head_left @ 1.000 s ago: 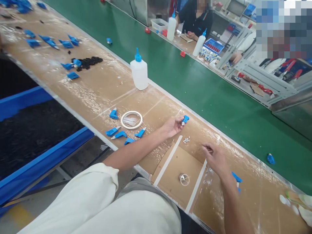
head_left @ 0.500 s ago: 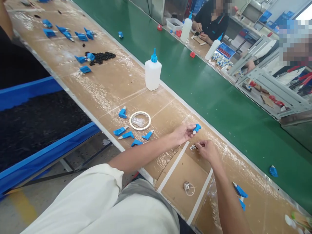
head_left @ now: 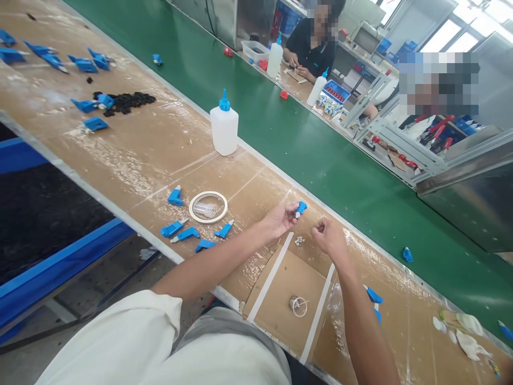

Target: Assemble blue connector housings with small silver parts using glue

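Note:
A small blue plastic part (head_left: 302, 206) with a white end is pinched in the fingers of my left hand (head_left: 281, 218). Just to its right, my right hand (head_left: 327, 235) is closed, thumb and fingers together. Whatever lies between those fingertips is too small to make out. Between and below the hands, a little heap of small white pieces (head_left: 299, 240) lies on the brown worktable (head_left: 256, 187). Closer to my body, a clear cup (head_left: 298, 306) with a thin stick in it stands on a taped cardboard sheet (head_left: 276, 299).
Left of my hands are a tape roll (head_left: 208, 207) and several blue parts (head_left: 185, 234). Beyond stand a white squeeze bottle (head_left: 224, 128) and black pieces (head_left: 130, 101). A green conveyor belt (head_left: 272, 133) runs along the far edge; a co-worker (head_left: 310, 51) sits across it.
My right hand has lifted off the white pieces and moved up beside the left hand. The left hand still holds the blue part. The whole view has shifted, with things now further left.

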The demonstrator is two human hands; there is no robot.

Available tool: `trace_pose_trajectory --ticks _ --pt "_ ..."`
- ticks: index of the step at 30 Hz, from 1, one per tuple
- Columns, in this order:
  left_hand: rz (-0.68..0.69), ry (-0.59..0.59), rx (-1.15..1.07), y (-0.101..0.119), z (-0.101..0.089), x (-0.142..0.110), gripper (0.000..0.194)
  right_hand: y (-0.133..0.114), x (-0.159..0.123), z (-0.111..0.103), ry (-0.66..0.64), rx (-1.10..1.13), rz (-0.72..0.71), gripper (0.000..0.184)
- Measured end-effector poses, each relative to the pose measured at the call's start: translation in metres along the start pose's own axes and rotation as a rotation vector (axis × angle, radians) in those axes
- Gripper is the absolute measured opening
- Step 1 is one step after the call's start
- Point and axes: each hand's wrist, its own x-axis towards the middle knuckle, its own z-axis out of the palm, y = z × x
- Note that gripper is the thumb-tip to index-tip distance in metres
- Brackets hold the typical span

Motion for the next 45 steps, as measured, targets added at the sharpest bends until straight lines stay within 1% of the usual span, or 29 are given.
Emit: trace_pose_trajectory --ticks 1,5,9,13,17,22,28,31,33,36,40,45 --pt "-0.001 0.008 0.003 0.0 0.0 0.0 0.017 0.004 -0.003 -0.004 -0.004 0.07 -0.001 0.0" --pt "-0.01 0.025 0.016 -0.003 0.001 -0.002 0.015 0.02 -0.025 -0.013 -0.053 0.394 0.01 0.022" --pt "-0.034 0.018 0.038 -0.011 0.0 -0.006 0.01 0.035 -0.05 -0.011 -0.049 0.689 0.048 0.042" --pt "-0.041 0.019 0.064 -0.017 -0.001 -0.009 0.011 0.044 -0.071 -0.006 0.009 0.899 0.088 0.046" --pt "-0.052 0.019 0.092 -0.021 -0.002 -0.011 0.012 0.046 -0.088 -0.003 0.042 1.029 0.098 0.047" --pt "-0.074 0.06 0.122 -0.022 0.001 -0.016 0.018 0.042 -0.099 -0.005 0.053 1.101 0.057 0.042" --pt "-0.088 0.021 0.138 -0.025 0.003 -0.022 0.018 0.037 -0.109 -0.001 0.116 1.124 0.048 0.037" --pt "-0.085 -0.049 0.151 -0.03 0.003 -0.024 0.011 0.033 -0.115 0.0 0.15 1.137 0.04 0.034" --pt "-0.083 -0.115 0.166 -0.034 0.002 -0.026 0.012 0.031 -0.119 -0.001 0.192 1.139 0.021 0.03" --pt "-0.077 -0.226 0.192 -0.04 0.001 -0.026 0.024 0.027 -0.123 -0.002 0.26 1.146 0.01 0.025" --pt "-0.009 -0.354 0.25 -0.046 0.002 -0.03 0.046 0.02 -0.126 -0.002 0.284 1.163 0.032 0.023" --pt "0.066 -0.458 0.381 -0.048 0.002 -0.037 0.052 0.012 -0.128 -0.003 0.301 1.163 0.04 0.022"
